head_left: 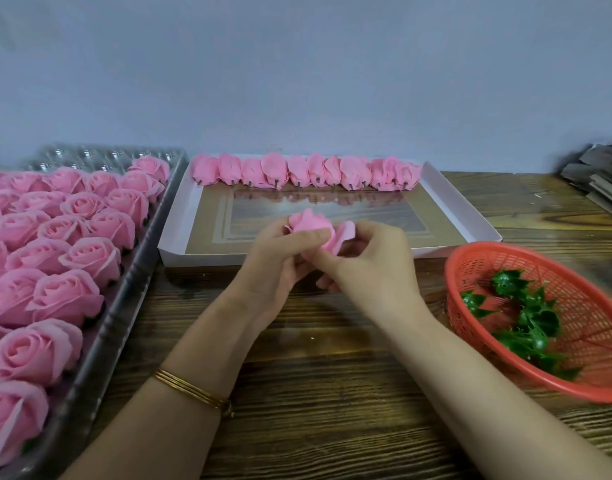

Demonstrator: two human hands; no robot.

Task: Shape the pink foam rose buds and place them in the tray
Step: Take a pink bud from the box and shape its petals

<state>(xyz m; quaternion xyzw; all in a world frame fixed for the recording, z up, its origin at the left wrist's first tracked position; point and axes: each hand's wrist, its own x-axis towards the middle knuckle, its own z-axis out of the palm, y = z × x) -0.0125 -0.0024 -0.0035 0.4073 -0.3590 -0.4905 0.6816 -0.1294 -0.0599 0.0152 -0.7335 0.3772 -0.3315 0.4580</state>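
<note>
The bud (pixel 309 225) is held up between both hands over the tabletop (pixel 315 393), just in front of the box (pixel 200 259). It has not yet gone to the tray (pixel 90 152) on the left. The left hand (pixel 276 258) has its grip curled round the bud's lower part. The right hand (pixel 370 261) pinches an outer petal on the bud's right side between thumb and fingers. The bud's base is hidden behind the fingers, so I cannot tell how firmly it is seated.

Foam this thin probably tears or creases. Too hard a pull on the pinched petal could rip it off or leave it lopsided beside the finished roses (pixel 69 258). Squeezing with the left hand could flatten the centre.

On the way to the tray, a low sweep could catch the tray's raised rim or brush the near roses, which are packed touching one another. The free cells lie at the tray's far end, so the reach passes over finished work.

On the right, the basket (pixel 595 299) of green pieces (pixel 533 320) sits close to the right forearm, and an elbow swing might tip it. The open tabletop between tray and basket gives the arms their room. The box's near wall stands just ahead of the hands.
</note>
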